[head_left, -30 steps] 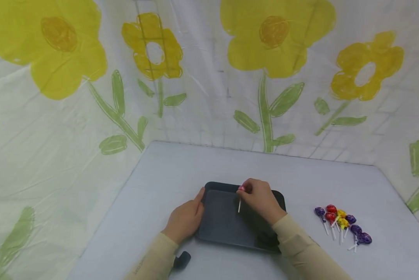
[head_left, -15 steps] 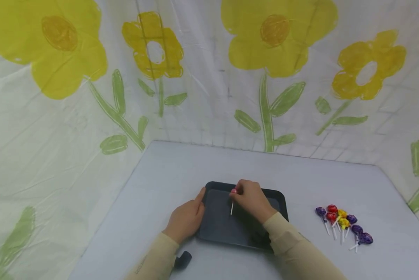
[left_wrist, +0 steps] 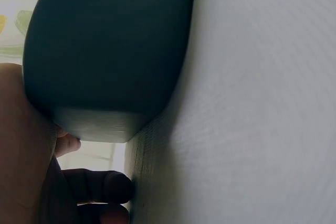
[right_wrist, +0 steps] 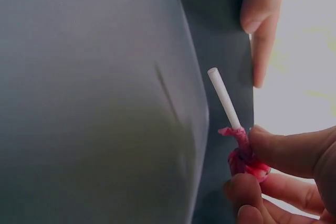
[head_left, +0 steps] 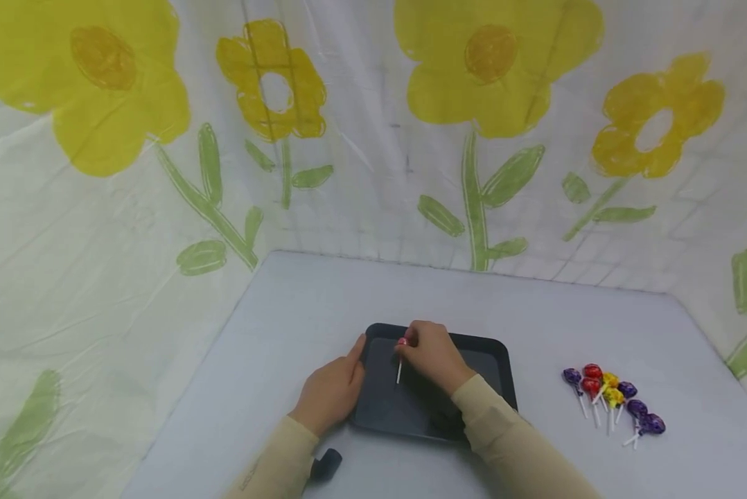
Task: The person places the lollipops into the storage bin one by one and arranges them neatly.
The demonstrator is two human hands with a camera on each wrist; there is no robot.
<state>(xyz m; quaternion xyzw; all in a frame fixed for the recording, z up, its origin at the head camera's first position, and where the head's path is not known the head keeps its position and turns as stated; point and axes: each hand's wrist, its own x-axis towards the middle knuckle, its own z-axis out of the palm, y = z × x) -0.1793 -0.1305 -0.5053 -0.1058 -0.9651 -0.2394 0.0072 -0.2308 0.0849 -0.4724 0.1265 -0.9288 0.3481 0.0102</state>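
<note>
Head view: a dark rectangular tray (head_left: 380, 395) lies on a white table (head_left: 311, 298), with both of a person's hands at it. The right hand (head_left: 432, 353) is above the tray, near its far left corner, its grip closed to a pinch around a lollipop (head_left: 402, 341) in a pink-red wrapper. The white stick (head_left: 399, 371) points back toward the person. The right wrist view shows the thumb on one side of the wrapped candy and fingertips on the other; the stick is clear of the tray's floor, beside the inner wall.

The left hand (head_left: 330, 391) holds the tray's left edge, its grip narrowed to the rim, thumb over the inner side and index finger stretched along the outside. The left wrist view is mostly taken up by the tray's dark outer side and pale tabletop.

To the right, well apart from the tray, lies a cluster of purple, red and yellow lollipops (head_left: 610, 398). A dark curved object (head_left: 326, 464), partly hidden, sits beside the left sleeve (head_left: 280, 450). Behind the table hangs a white curtain (head_left: 361, 173) printed with yellow flowers.
</note>
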